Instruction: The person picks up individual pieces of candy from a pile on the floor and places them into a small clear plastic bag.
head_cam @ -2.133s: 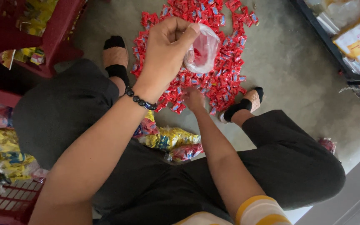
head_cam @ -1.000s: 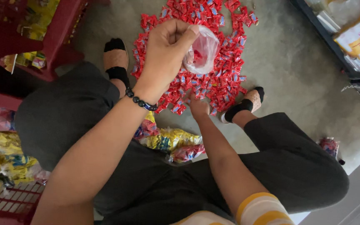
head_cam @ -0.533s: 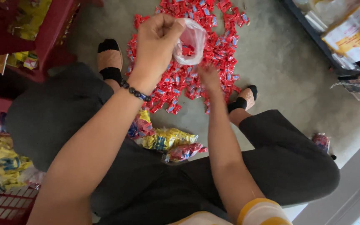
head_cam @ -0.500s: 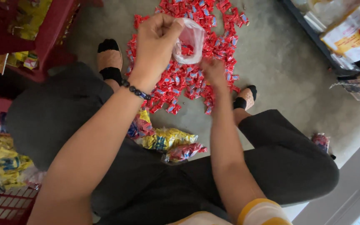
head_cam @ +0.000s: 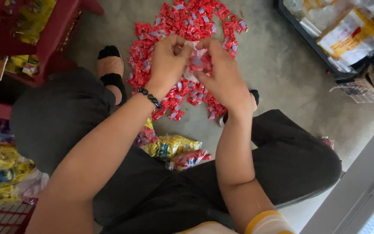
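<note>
Your left hand [head_cam: 167,60] and right hand [head_cam: 221,71] both pinch the clear bag [head_cam: 197,60] between them; the red candy pile [head_cam: 187,26] lies at 12 o'clock, equally near both.

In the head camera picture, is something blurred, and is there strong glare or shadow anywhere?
Head view: the left hand, right hand and small clear bag between them are slightly motion-blurred; the red candies on the floor look sharper; light is soft and even, with no hard shadows; mild brightness at the lower right edge.
</note>
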